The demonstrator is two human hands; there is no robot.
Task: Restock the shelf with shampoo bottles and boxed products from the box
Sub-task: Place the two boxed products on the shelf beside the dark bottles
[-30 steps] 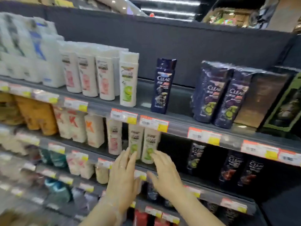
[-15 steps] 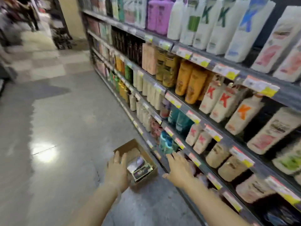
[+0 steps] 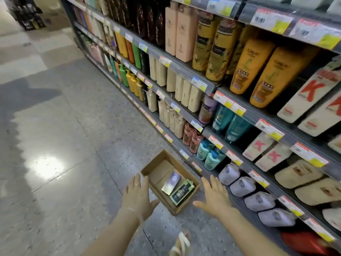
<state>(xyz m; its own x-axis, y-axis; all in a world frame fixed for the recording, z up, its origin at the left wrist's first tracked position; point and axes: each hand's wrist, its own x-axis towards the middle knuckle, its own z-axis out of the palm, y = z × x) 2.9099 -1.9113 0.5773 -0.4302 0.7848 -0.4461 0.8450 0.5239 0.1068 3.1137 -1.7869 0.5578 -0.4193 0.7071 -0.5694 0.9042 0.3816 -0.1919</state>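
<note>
A: Hand pose being logged. The left hand [image 3: 137, 197] is being held palm-down above the floor, fingers straight and together, thumb spread, nothing gripped; it is just beside the cardboard box [image 3: 170, 179]. A ring is being worn on one finger.

B: The right hand [image 3: 215, 196] is being held likewise: flat, fingers extended, thumb out, empty, between the box and the shelf [image 3: 245, 167].

A: Task items being noted. The box, plain brown corrugated board with an open top, is being rested on the speckled polished floor [image 3: 73, 145] close to the shelf base. Two boxed products are lying inside: a glossy dark carton [image 3: 171, 182] and a green-edged carton [image 3: 181, 194], touching.

B: Smooth plastic shampoo bottles [image 3: 252, 65] are being displayed upright on the shelf tiers.
</note>
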